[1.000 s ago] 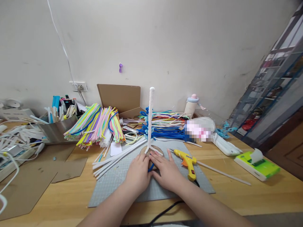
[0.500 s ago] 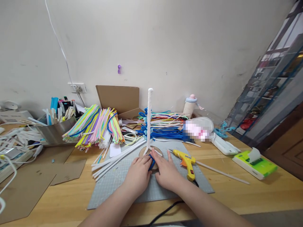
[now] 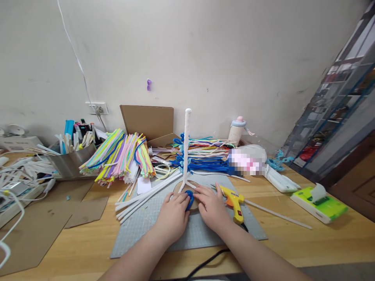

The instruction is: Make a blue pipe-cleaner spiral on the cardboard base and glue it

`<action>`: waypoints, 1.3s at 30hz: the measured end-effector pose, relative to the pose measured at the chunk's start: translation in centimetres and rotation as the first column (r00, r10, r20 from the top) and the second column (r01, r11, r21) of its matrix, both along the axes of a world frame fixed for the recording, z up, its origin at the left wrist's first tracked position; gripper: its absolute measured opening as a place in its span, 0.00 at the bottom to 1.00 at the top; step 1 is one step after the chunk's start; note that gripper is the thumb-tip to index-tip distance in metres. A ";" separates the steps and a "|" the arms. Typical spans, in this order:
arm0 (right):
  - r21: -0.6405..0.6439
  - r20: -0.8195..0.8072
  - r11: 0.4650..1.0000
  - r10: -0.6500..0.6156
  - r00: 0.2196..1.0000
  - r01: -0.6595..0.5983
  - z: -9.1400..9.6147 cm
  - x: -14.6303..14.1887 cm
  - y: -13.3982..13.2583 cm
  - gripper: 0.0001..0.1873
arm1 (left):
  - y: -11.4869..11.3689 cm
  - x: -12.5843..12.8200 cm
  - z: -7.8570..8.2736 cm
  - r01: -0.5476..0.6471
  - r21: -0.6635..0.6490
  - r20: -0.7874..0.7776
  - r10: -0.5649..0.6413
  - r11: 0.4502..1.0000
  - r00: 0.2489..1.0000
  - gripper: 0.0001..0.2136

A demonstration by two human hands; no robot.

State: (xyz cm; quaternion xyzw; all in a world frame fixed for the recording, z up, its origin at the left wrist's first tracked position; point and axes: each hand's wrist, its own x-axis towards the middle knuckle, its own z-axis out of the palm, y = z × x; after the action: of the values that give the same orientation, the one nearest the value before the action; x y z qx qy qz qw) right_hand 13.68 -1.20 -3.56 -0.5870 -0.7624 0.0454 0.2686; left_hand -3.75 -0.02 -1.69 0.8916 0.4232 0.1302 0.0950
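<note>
A white wrapped stem (image 3: pixel 186 144) stands upright on a round cardboard base (image 3: pixel 178 188), its foot splitting into white strands. On the front of the base lies a blue pipe-cleaner coil (image 3: pixel 190 200). My left hand (image 3: pixel 173 214) covers the coil's left side, its fingers on top and its thumb tucked close beneath. At the right of the base rests my right hand (image 3: pixel 213 207), open with fingers apart, beside the coil and near the end of a white strand. A yellow glue gun (image 3: pixel 235 201) lies just beyond the right hand.
Under the base is a grey cutting mat (image 3: pixel 134 238). White pipe cleaners (image 3: pixel 146 197) lie to the left, with colourful bundles (image 3: pixel 117 156) behind. Blue pipe cleaners (image 3: pixel 211 163) are stacked at the back. A tissue pack (image 3: pixel 319 203) sits right, and a black cable (image 3: pixel 208 262) runs in front.
My right hand has shifted right, away from the blue coil, uncovering more of it. My left hand remains on the coil. The whole view has moved slightly.
</note>
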 end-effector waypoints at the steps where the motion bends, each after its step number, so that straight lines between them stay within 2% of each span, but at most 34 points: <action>1: 0.005 -0.003 1.000 0.008 1.000 -0.008 0.1 -0.1 -0.1 0.21 | 0.0 0.0 0.0 -0.003 -0.004 0.003 0.003 1.000 1.000 0.20; 7: 0.025 -0.002 0.998 0.050 0.999 -0.050 0.1 -0.4 -0.1 0.17 | -0.2 0.0 0.2 0.004 0.007 0.014 -0.004 1.000 1.000 0.18; 11: -0.011 0.019 0.997 0.075 0.997 -0.075 0.3 -0.5 -0.2 0.13 | 0.0 -0.1 0.8 0.008 -0.010 0.006 -0.008 1.000 1.000 0.15; 15: -0.044 0.036 0.992 0.119 0.992 -0.117 0.7 -0.5 -0.6 0.14 | 1.0 -0.2 1.9 0.039 -0.049 -0.006 -0.039 0.998 0.999 0.14; 18: -0.047 0.057 0.990 0.136 0.989 -0.134 0.9 -0.5 -0.8 0.10 | 2.2 0.3 2.5 0.036 0.000 -0.007 -0.036 0.999 0.999 0.14; 21: -0.046 0.059 0.990 0.134 0.989 -0.131 1.0 -0.3 -0.8 0.08 | 3.0 1.1 2.7 0.009 0.055 -0.017 -0.008 0.998 1.000 0.11; 25: -0.048 0.057 0.988 0.147 0.987 -0.145 1.0 0.1 -0.7 0.08 | 3.3 2.0 2.7 -0.029 0.088 -0.030 0.032 0.996 0.999 0.08; 39: -0.072 0.004 0.986 0.148 0.989 -0.148 0.9 0.3 -0.5 0.09 | 3.2 3.2 1.5 -0.101 0.139 0.005 0.102 0.985 0.995 0.09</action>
State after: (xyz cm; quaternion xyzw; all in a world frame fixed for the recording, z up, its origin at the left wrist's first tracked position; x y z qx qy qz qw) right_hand 13.97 -1.71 -2.65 -0.5382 -0.8030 0.0896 0.2398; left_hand -0.57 3.21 -0.15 0.8735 0.4581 0.1629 0.0254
